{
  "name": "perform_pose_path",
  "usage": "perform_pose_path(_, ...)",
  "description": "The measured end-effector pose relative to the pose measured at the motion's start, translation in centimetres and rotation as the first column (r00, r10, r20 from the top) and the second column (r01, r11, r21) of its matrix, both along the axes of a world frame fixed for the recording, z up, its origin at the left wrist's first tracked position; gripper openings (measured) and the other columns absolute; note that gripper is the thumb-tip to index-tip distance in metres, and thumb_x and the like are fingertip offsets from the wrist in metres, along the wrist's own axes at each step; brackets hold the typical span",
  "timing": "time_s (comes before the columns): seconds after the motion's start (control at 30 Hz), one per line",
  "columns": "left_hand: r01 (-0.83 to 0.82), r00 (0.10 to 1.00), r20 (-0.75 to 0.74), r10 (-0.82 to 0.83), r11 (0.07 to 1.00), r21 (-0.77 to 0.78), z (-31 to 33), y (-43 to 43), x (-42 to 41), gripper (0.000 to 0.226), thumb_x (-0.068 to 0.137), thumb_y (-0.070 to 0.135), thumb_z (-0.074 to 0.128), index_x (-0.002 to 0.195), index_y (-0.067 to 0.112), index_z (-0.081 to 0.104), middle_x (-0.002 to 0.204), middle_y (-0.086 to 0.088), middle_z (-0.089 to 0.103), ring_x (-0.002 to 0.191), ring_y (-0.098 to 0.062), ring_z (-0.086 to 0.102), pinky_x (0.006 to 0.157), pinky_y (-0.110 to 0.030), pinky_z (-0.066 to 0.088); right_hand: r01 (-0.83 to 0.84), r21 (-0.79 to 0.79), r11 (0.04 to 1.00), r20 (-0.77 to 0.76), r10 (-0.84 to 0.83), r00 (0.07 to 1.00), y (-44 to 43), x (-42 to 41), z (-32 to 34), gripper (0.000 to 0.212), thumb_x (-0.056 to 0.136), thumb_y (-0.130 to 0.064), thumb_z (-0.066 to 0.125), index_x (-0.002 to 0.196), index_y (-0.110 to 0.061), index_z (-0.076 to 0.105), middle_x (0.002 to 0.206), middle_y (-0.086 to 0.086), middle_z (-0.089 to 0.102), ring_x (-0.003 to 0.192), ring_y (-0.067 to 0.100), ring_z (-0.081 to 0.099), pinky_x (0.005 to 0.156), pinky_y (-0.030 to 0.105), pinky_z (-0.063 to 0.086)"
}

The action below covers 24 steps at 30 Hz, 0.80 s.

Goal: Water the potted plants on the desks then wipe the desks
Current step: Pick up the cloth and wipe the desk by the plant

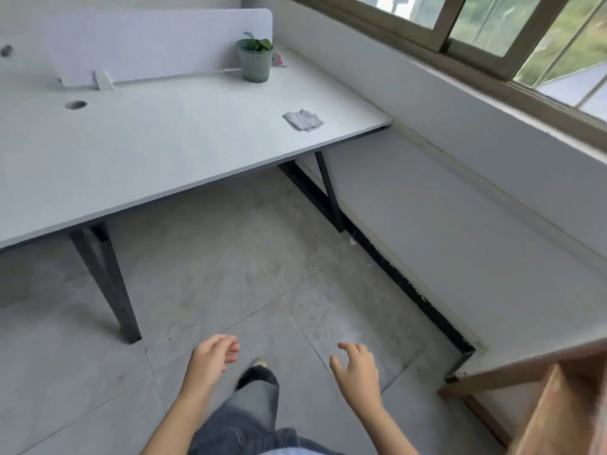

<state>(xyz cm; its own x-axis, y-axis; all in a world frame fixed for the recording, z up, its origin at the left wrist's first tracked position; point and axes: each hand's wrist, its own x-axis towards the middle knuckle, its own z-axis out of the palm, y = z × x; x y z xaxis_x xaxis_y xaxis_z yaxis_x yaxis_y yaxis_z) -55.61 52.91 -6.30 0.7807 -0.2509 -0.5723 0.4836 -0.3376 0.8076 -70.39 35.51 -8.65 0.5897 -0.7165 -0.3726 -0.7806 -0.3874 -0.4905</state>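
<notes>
A small green plant in a pale green pot (256,60) stands at the far right of a white desk (141,149), close to the divider panel. A crumpled grey cloth (303,119) lies near the desk's right front corner. My left hand (212,359) and my right hand (356,369) hang low over the floor, well short of the desk. Both are empty with loosely curled, parted fingers. A small pink object (278,59) sits just behind the pot, mostly hidden.
A white divider panel (154,41) runs along the desk's back. A round cable hole (75,105) is at the desk's left. A white wall with windows (492,24) lies to the right. A wooden piece of furniture (542,389) stands at lower right. Grey floor tiles lie underfoot.
</notes>
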Motion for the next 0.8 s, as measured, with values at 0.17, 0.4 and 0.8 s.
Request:
perform_pose_path(0.17,0.095,0.991,0.103,-0.09,0.994,-0.045,2.5,-7.0,10.4,0.016,0.087,0.019,0.053,0.076,0.012,0.063,0.083,-0.008,0.065,0.079,-0.025,0.06,0.072,-0.031,0.04,0.09,-0.018,0.996,0.092,-0.088,0.992,-5.2,8.2,2.2,0.031,0.093,-0.029,0.045,0.12,-0.017,0.054,0.13,-0.002,0.05,0.124,0.013,0.039,0.099,0.029,0.027)
perform_pose_path(0.4,0.257,0.966,-0.021,-0.257,0.966,-0.019,1.2,-15.6,15.4,0.022,0.091,0.009,0.046,0.076,0.01,0.062,0.08,-0.009,0.064,0.072,-0.022,0.058,0.065,-0.027,0.039,0.16,0.091,0.983,0.004,-0.161,0.987,-10.4,12.9,1.1,0.025,0.092,-0.032,0.045,0.111,-0.02,0.056,0.109,-0.006,0.057,0.113,0.013,0.051,0.094,0.027,0.038)
perform_pose_path(0.8,0.185,0.981,0.054,-0.187,0.982,0.042,0.1,-36.3,24.6,0.021,0.09,0.009,0.049,0.074,0.012,0.063,0.079,-0.008,0.065,0.069,-0.021,0.057,0.065,-0.028,0.038,0.174,0.153,0.973,0.174,-0.2,0.964,-35.0,25.0,2.2,0.023,0.089,-0.025,0.048,0.106,-0.015,0.06,0.099,-0.002,0.058,0.101,0.015,0.055,0.085,0.027,0.042)
